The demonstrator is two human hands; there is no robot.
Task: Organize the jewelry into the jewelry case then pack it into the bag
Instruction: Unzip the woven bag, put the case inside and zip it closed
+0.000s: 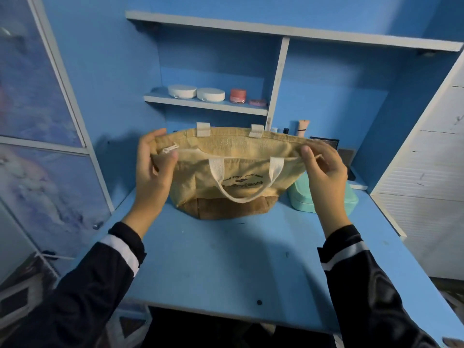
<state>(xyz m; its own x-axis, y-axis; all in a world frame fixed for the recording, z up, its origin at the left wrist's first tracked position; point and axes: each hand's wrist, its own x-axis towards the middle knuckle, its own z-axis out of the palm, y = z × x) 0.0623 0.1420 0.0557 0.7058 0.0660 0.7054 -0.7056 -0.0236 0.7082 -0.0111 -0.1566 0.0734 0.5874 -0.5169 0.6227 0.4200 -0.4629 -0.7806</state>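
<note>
Holding the bag (233, 156) by both ends of its rim, I see it standing upright on the desk (226, 259), toward the far side, with its mouth open in a narrow slit. It is pale yellow woven cloth with a darker brown base. The dark print on its near face is too blurred for me to read. The handles are cream: the near handle (247, 189) hangs in a loop over the print, and only two stubs of the far one show above the far rim. A pale zipper pull (170, 148) lies at the left end of the mouth.

My left hand (153, 172) grips that left end, fingers curled over the far side and thumb on the near side just beside the pull. My right hand (324, 172) pinches the right end of the rim between thumb and curled fingers.

Just right of the bag a teal case (298, 199) sits on the desk, partly hidden behind my right hand. On a far shelf (206, 104) stand white tins (182, 91) and a red jar (238, 95).
</note>
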